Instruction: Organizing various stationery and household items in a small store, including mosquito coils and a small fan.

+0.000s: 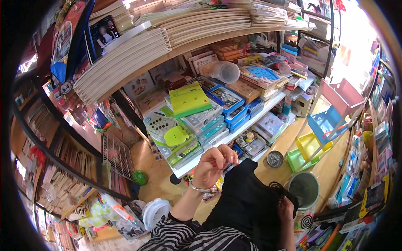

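Observation:
A piece of black cloth (248,200) hangs in front of my striped top, below the edge of a low shelf. My left hand (216,163) is raised at the cloth's upper left corner, its fingers curled; whether they pinch anything is unclear. At the cloth's right side my right hand (285,207) has its fingers on the fabric, gripping its edge. Just beyond my left hand lie stacked boxes, with a yellow-green notebook (190,100) and a lime-green flat item (176,136) on top.
A grey bucket (304,189) stands by my right hand, near a round metal tin (275,158). Beyond is a tiered rack with a pink bin (344,94). A white plastic basket (156,213) and a green ball (139,177) are at left. Cardboard sheets (125,62) overhang the shelf.

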